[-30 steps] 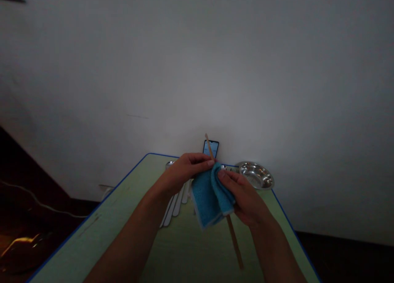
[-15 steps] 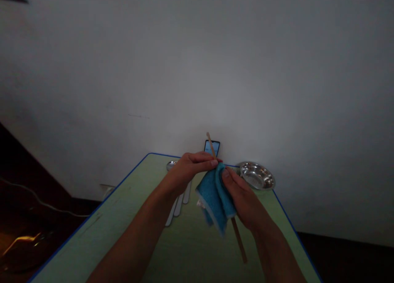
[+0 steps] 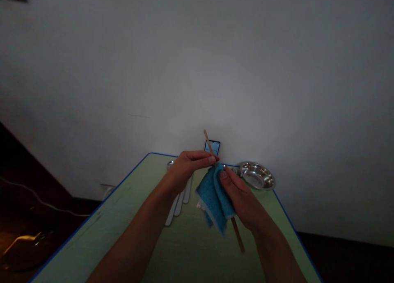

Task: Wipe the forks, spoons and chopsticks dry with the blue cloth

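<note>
My left hand (image 3: 187,168) pinches a slim wooden chopstick (image 3: 238,236) between thumb and fingers, near its upper part. The chopstick slants from upper left to lower right, with its thin end pointing at the wall. Around its middle is folded a blue cloth (image 3: 212,195) with a pale edge, hanging down in loose corners. My right hand (image 3: 241,195) is closed on this cloth, thumb on top, pressing it about the chopstick. Both hands are close together above the table, and the covered stretch of the chopstick is hidden.
On the green table (image 3: 123,229) with blue edging, several metal utensils with flat handles (image 3: 179,204) lie under my left forearm; one spoon bowl (image 3: 170,164) shows. A steel bowl (image 3: 257,176) stands at the back right beside fork tines (image 3: 236,172). A phone (image 3: 216,147) leans on the wall.
The chopstick has slid a little up and to the left through the cloth, so less sticks out below. My left hand has shifted slightly left with it; my right hand stays nearly in place.
</note>
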`<state>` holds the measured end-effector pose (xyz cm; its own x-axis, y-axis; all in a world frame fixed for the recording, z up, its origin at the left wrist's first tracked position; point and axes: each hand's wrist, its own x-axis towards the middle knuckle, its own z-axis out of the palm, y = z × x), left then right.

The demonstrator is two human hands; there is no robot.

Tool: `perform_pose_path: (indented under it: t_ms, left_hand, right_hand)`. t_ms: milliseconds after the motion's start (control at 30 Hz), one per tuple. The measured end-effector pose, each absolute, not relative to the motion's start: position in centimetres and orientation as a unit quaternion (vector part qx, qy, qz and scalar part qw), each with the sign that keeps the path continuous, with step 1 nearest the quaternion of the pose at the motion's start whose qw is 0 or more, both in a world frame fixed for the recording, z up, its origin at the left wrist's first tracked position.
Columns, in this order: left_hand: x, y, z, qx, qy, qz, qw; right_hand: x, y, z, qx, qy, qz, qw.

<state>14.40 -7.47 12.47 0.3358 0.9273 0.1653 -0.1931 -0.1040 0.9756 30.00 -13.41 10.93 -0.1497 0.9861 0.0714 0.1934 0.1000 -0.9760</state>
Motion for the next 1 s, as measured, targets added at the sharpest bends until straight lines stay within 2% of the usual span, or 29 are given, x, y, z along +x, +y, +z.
perform_pose_path:
  t_ms: [1000]
  left_hand:
    - [14.34,-7.24,12.4,0.562,0.287,0.517,0.578]
  right_hand:
    - [30.03,-13.29,11.12,-0.459,-0.635,0.465,0.412]
